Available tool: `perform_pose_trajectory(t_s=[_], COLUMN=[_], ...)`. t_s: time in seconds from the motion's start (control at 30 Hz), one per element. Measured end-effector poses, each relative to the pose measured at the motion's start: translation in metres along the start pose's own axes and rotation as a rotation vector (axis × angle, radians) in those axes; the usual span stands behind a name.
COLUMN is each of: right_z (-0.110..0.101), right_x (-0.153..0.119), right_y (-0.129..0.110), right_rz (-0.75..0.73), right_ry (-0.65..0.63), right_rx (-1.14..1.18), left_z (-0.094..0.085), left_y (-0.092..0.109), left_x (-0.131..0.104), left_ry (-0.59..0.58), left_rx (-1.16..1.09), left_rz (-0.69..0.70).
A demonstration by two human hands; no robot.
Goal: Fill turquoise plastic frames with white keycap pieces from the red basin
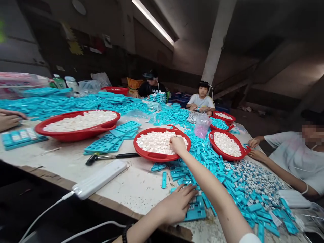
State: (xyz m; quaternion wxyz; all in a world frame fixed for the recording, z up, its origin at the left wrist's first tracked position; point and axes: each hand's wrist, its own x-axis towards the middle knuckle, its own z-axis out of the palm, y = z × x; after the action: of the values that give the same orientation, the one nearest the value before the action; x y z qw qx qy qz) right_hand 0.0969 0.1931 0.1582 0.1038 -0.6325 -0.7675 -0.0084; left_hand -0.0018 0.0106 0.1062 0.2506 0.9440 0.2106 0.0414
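Note:
My right hand point(177, 145) reaches into a red basin point(162, 156) full of small white plastic pieces point(154, 141). Its fingers are curled together at the pieces; the fingertips and whatever is between them are hidden. Near the table's front edge, my left hand point(178, 202) lies with fingers stretched over a blue plastic frame point(196, 212) with square openings. A few small white pieces show in that frame beside the fingers. Loose blue plastic strips point(202, 155) are heaped just beyond both hands, and one strip point(164, 180) lies apart to the left.
A hammer point(113, 156), a white power bank point(101, 179) with a cable and blue perforated panels point(108, 141) lie left. Other red basins point(76, 135) hold white pieces. Small white-and-blue parts point(258, 175) spread right. Co-workers sit around the table; another person's hand point(10, 119) is at far left.

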Motion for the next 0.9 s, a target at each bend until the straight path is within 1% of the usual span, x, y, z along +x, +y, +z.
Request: perform_pose_trajectory(t_s=[0.13,0.2,0.27,0.3,0.37,0.43,0.53,0.57,0.6,0.67,0.73,0.8,0.9], right_z=[-0.006,-0.012,-0.016,-0.018,-0.02,-0.017,-0.009,-0.005,-0.002,0.002,0.005,0.007,0.009], right_x=[-0.001,-0.006,-0.018,-0.028,-0.057,-0.094,-0.151,-0.166,-0.179,-0.197,-0.204,-0.204,-0.203], right_y=[-0.002,-0.004,-0.006,-0.006,-0.003,0.005,0.02,0.025,0.028,0.031,0.028,0.022,0.012], right_rz=[-0.003,-0.002,0.009,0.014,0.015,-0.01,-0.063,-0.066,-0.059,-0.043,-0.048,-0.076,-0.136], right_ry=[0.05,0.117,0.204,0.245,0.304,0.357,0.443,0.441,0.412,0.301,0.159,0.042,-0.039], right_rx=[0.036,0.079,0.136,0.164,0.21,0.296,0.491,0.518,0.507,0.414,0.248,0.076,-0.036], left_z=[-0.005,-0.006,-0.008,-0.008,-0.009,-0.009,-0.012,-0.013,-0.014,-0.016,-0.017,-0.016,-0.015], left_y=[0.003,0.003,0.001,0.0,-0.004,-0.009,-0.021,-0.026,-0.032,-0.044,-0.055,-0.064,-0.07], left_x=[0.001,0.0,-0.002,-0.003,-0.004,-0.005,-0.009,-0.011,-0.014,-0.022,-0.032,-0.043,-0.056], left_ry=[-0.011,-0.001,0.005,0.006,0.005,0.01,0.003,-0.006,-0.012,-0.03,-0.017,0.028,0.101], left_rx=[-0.03,-0.044,-0.071,-0.089,-0.121,-0.138,-0.174,-0.192,-0.204,-0.209,-0.2,-0.194,-0.183], left_rz=[-0.026,-0.025,-0.014,-0.008,-0.004,-0.014,-0.04,-0.045,-0.051,-0.074,-0.091,-0.099,-0.104])
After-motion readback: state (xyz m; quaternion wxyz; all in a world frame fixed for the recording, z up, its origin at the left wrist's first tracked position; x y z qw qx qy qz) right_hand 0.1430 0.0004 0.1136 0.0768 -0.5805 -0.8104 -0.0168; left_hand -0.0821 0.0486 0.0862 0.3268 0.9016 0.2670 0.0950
